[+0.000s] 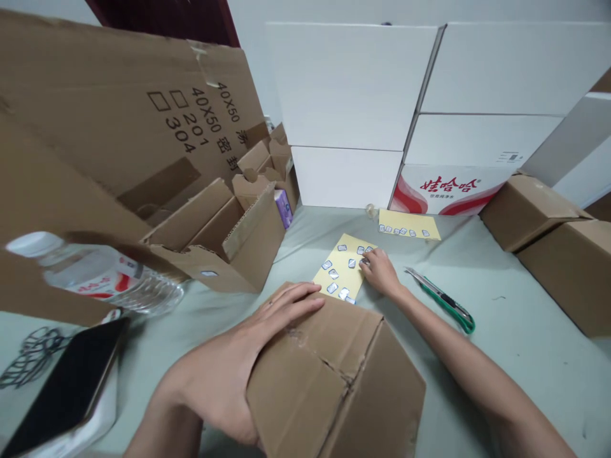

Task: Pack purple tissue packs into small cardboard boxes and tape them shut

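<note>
My left hand lies flat with fingers stretched out on top of a closed brown cardboard box near the front of the table. My right hand reaches forward to a yellow sheet that carries several small silver labels; its fingertips are bunched on one label at the sheet's right edge. A second yellow sheet with a row of the same labels lies farther back.
A green utility knife lies right of my right arm. Open brown boxes and a big flattened carton stand left; white cartons behind, brown boxes right. A water bottle and black phone lie at left.
</note>
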A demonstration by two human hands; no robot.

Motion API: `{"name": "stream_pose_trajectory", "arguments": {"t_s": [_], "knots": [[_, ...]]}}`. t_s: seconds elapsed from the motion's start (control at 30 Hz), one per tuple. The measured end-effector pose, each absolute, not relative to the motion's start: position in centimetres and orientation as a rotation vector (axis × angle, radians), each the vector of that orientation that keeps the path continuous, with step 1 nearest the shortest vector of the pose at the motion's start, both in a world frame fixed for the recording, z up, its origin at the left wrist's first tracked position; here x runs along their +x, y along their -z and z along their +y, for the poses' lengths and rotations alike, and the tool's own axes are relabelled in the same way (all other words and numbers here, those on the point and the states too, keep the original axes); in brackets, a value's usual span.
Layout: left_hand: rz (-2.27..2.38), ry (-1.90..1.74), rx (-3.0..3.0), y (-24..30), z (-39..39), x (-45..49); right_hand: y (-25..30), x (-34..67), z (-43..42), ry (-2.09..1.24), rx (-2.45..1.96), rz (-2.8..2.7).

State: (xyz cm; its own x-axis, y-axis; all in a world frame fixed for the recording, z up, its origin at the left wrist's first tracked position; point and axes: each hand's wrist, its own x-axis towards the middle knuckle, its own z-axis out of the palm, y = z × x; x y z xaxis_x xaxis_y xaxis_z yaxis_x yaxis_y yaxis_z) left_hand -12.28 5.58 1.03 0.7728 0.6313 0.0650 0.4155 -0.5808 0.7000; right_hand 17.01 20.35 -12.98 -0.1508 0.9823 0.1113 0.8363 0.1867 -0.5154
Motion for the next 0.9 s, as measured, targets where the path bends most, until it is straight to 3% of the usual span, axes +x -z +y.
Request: {"name": "stream_pose_trajectory", "arguments": {"t_s": [0.23, 0.6, 0.9], "knots": [[0.665, -0.451, 2.202, -0.1, 7.2, -14.2, 13.0, 17.2, 21.1, -0.441, -1.808, -2.003], [0.706, -0.397, 2.153, 0.2, 8.9, -15.3, 10.9, 18.0, 21.1, -0.895, -1.498, -1.813], [0.651, -0.418, 2.148, 0.0, 9.1, -15.1, -0.5, 21.7, 4.0, -0.919, -0.857, -1.795]]}}
